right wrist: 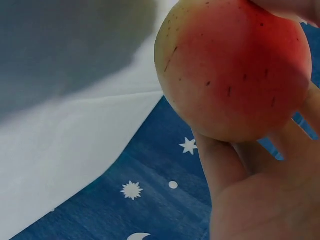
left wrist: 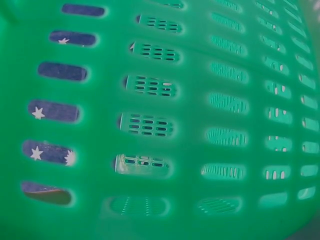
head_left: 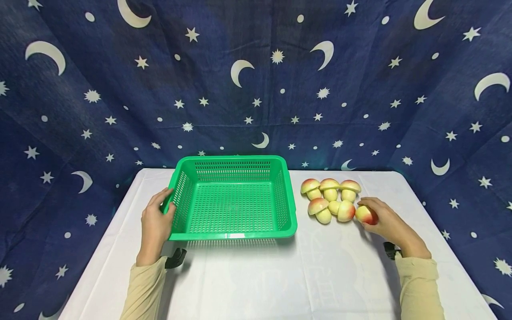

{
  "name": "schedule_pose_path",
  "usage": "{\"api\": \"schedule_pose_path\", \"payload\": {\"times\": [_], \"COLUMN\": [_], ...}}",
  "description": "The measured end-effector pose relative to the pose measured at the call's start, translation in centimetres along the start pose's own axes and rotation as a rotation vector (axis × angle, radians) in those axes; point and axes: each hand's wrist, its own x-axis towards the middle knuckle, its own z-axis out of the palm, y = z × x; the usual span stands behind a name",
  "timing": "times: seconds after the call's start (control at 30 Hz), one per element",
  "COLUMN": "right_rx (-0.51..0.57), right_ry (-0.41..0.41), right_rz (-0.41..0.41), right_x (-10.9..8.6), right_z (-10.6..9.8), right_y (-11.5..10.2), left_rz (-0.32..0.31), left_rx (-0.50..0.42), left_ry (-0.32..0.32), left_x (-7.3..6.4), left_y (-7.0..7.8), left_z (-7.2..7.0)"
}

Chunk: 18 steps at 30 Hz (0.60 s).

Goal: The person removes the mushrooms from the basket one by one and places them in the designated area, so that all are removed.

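Note:
My left hand (head_left: 157, 220) holds the left rim of a green plastic basket (head_left: 294, 226), its thumb and fingertips right at the edge. The basket's slotted side wall (left wrist: 190, 105) fills the left wrist view, and that hand is out of sight there. On the right, my right hand (head_left: 386, 221) grips a toy mushroom (head_left: 366, 215) by its rounded red-and-yellow cap. That speckled cap (right wrist: 230, 70) shows large between the fingers and thumb in the right wrist view; its stem is hidden. The held mushroom is just right of another mushroom (head_left: 346, 210) lying on its side.
Several more red-and-yellow toy mushrooms (head_left: 330, 190) lie in two rows between the basket and the right hand. A white cloth (head_left: 256, 280) covers the table. Behind it hangs a dark blue curtain (head_left: 216, 133) with moons and stars.

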Motion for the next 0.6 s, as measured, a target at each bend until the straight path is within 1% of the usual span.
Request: {"api": "schedule_pose_path", "payload": {"times": [0.1,0.3,0.6], "right_rx": [0.0,0.001,0.011], "right_ry": [-0.033,-0.114,-0.178], "right_rz": [0.032,0.123,0.179], "right_x": [0.0,0.2,0.5], "right_z": [0.1,0.2,0.6], "right_y": [0.3,0.6,1.1], "left_rz": [-0.001,0.001,-0.004], "left_rx": [0.001,0.007,0.007], "left_ry": [0.001,0.002,-0.002], "left_x": [0.0,0.0,0.0], "left_y": [0.0,0.0,0.1], "left_z": [0.0,0.0,-0.1]}}
